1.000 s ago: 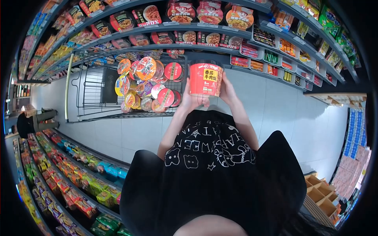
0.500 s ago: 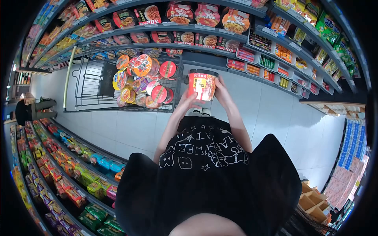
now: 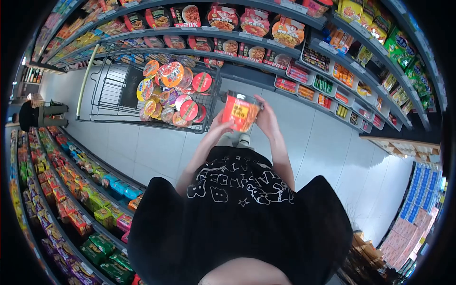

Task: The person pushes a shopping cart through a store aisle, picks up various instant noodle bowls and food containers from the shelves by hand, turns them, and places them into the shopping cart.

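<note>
- Red food tub (image 3: 236, 113) sits between both hands, tilted, near the loaded shopping cart (image 3: 129, 91); its label is too blurred for me to read.
- I see the left hand (image 3: 221, 124) wrapped on its lower left side and the right hand (image 3: 266, 114) on its right side, fingers by the dark rim: both clamped on the tub together.
- I judge it light, its wall fairly stiff but smooth, perhaps slippery, and liable to dent if squeezed; I'd grip opposite sides below the rim.
</note>
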Tool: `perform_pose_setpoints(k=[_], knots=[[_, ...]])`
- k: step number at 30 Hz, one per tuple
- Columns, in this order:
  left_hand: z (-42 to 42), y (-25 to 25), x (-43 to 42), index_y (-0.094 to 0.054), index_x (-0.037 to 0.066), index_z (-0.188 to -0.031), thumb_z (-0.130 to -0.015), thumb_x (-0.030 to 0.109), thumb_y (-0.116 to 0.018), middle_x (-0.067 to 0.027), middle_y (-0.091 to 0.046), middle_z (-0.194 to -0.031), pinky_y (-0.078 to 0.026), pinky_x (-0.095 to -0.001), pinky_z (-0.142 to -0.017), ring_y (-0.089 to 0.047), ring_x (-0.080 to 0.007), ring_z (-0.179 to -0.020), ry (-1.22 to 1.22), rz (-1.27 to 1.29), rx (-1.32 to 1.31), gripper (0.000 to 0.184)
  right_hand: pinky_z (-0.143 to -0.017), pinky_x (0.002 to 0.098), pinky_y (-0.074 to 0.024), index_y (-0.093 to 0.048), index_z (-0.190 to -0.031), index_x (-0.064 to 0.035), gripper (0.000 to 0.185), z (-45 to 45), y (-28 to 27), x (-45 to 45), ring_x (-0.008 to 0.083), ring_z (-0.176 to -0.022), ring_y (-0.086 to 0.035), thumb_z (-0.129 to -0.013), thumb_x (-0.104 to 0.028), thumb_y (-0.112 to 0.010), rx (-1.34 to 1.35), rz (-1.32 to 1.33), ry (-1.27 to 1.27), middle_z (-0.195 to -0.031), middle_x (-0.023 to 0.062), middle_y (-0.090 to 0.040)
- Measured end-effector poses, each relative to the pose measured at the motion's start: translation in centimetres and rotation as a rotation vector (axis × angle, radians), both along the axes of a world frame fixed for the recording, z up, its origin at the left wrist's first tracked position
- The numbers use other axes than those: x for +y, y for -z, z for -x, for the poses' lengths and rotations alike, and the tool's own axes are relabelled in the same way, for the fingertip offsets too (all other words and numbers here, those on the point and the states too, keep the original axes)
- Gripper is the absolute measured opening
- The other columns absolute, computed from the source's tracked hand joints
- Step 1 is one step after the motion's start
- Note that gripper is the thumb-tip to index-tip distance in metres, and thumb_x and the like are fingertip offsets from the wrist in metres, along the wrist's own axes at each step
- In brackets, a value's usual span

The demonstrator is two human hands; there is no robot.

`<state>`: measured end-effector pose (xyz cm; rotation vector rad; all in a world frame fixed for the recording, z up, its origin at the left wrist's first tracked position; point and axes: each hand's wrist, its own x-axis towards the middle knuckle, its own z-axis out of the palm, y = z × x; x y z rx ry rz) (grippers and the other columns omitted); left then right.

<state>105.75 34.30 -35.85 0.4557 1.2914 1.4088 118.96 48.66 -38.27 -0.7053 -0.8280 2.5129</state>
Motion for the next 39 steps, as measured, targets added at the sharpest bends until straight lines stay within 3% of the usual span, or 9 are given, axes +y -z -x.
perform_pose_setpoints(k=[2,4,5,11,18,24,29,36,39], knots=[[0.5,0.2,0.2,-0.028,0.003,-0.127,-0.071,0.016,-0.066,-0.0085,-0.047,-0.116,-0.045,-0.0297,-0.082,-0.050,-0.0173,-0.104,0.025,-0.124,-0.043,0.069,-0.087,0.0378,-0.0351,-0.026,-0.131,-0.0112,0.063,-0.8,-0.7,0.9,0.0190,-0.110,-0.040,-0.083,-0.050,-0.043,0.170,0.091,-0.043,-0.120,0.0060,-0.042],[0.8,0.0,0.3,-0.024,0.002,-0.129,-0.060,0.012,-0.075,-0.0107,-0.040,-0.124,-0.036,-0.0315,-0.094,-0.040,-0.0196,-0.115,0.076,-0.181,0.064,0.086,-0.086,0.0405,-0.0359,-0.028,-0.131,-0.0119,0.064,-1.2,-1.4,1.3,0.0198,-0.112,-0.038,-0.083,-0.053,-0.039,-0.188,-0.116,-0.147,-0.121,0.0051,-0.041],[1.1,-0.2,0.1,-0.022,0.003,-0.131,-0.056,0.010,-0.077,-0.0103,-0.036,-0.128,-0.028,-0.0331,-0.100,-0.034,-0.0193,-0.120,0.103,-0.159,0.073,0.093,-0.069,0.0343,-0.0456,-0.036,-0.123,-0.0068,0.062,-1.2,-1.0,1.4,0.0179,-0.092,-0.053,-0.083,-0.054,-0.041,-0.261,-0.200,-0.158,-0.104,0.0090,-0.052],[4.2,0.3,-2.6,-0.021,0.005,-0.133,-0.054,0.003,-0.076,-0.0080,-0.032,-0.130,-0.029,-0.0312,-0.099,-0.032,-0.0174,-0.120,0.187,-0.134,0.184,0.097,-0.033,0.0196,-0.0362,-0.049,-0.087,0.0006,0.050,0.6,-2.0,0.6,0.0111,-0.037,-0.048,-0.081,-0.049,-0.049,-0.318,-0.180,-0.537,-0.054,0.0055,-0.053],[12.0,5.5,-7.1,-0.021,0.005,-0.133,-0.065,0.003,-0.069,-0.0104,-0.029,-0.133,-0.037,-0.0331,-0.093,-0.033,-0.0198,-0.121,0.058,-0.037,0.294,0.084,-0.035,0.0211,-0.0379,-0.047,-0.082,0.0015,0.048,10.9,1.5,-3.7,0.0120,-0.040,-0.050,-0.083,-0.047,-0.047,-0.391,-0.285,-0.509,-0.052,0.0083,-0.052],[20.5,7.2,-9.0,-0.038,0.002,-0.124,-0.076,0.011,-0.059,-0.0123,-0.048,-0.119,-0.042,-0.0291,-0.084,-0.050,-0.0199,-0.105,-0.063,0.236,0.380,0.054,-0.037,0.0267,-0.0447,-0.051,-0.086,0.0004,0.041,21.2,4.5,-5.0,0.0183,-0.044,-0.057,-0.084,-0.040,-0.050,-0.493,-0.429,-0.084,-0.053,0.0107,-0.055],[24.9,7.0,-10.7,-0.042,0.005,-0.121,-0.082,0.015,-0.055,-0.0078,-0.053,-0.112,-0.044,-0.0266,-0.076,-0.053,-0.0137,-0.096,-0.020,0.119,0.234,0.042,-0.030,0.0269,-0.0391,-0.049,-0.095,0.0013,0.031,26.5,13.3,-0.9,0.0166,-0.035,-0.052,-0.085,-0.028,-0.052,-0.725,-1.013,0.109,-0.048,0.0109,-0.053],[29.0,10.8,-13.1,-0.049,-0.001,-0.112,-0.079,0.010,-0.055,-0.0062,-0.059,-0.095,-0.047,-0.0237,-0.066,-0.057,-0.0116,-0.080,-0.003,0.176,0.212,0.035,-0.032,0.0276,-0.0391,-0.051,-0.091,0.0006,0.030,27.7,15.8,-0.5,0.0158,-0.037,-0.053,-0.084,-0.029,-0.052,-0.947,-0.952,0.269,-0.049,0.0093,-0.054],[30.1,12.2,-12.9,-0.048,0.002,-0.113,-0.080,0.011,-0.054,-0.0076,-0.059,-0.094,-0.046,-0.0246,-0.066,-0.057,-0.0126,-0.081,0.031,0.182,0.226,0.035,-0.040,0.0331,-0.0461,-0.051,-0.097,-0.0006,0.036,27.6,12.7,-0.8,0.0218,-0.042,-0.057,-0.083,-0.034,-0.051,-1.029,-0.746,0.081,-0.060,0.0160,-0.059]])
